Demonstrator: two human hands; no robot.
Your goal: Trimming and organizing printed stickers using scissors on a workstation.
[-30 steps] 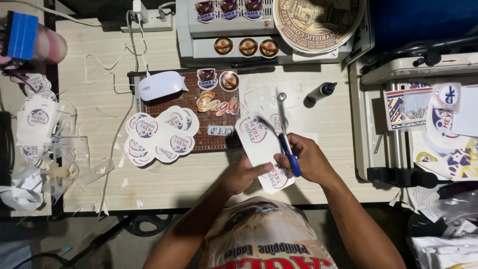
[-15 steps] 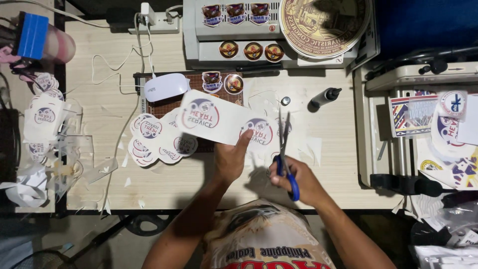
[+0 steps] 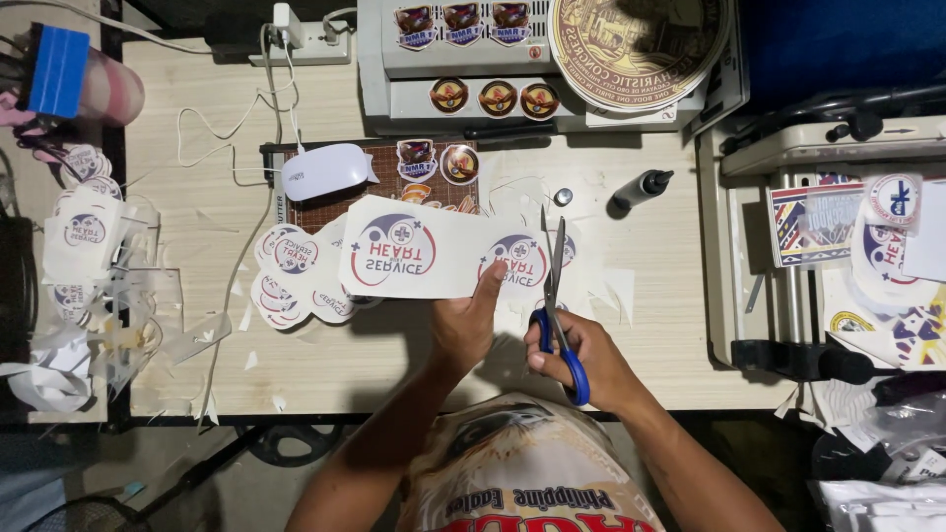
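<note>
My left hand pinches the near edge of the printed sticker sheet, which spreads to the far left over the table; my right hand is closed through the blue-handled scissors, blades slightly open at the sheet's right end.

Position: one camera on the person's head, above the desk.
Direction: looks straight down; the person's chest sits at the bottom edge, the laminator at the top.
Distance: close enough to fill the middle with the left hand and right hand.
Span: desk from paper scraps to the side shelf.
Overlap: none, single view.
</note>
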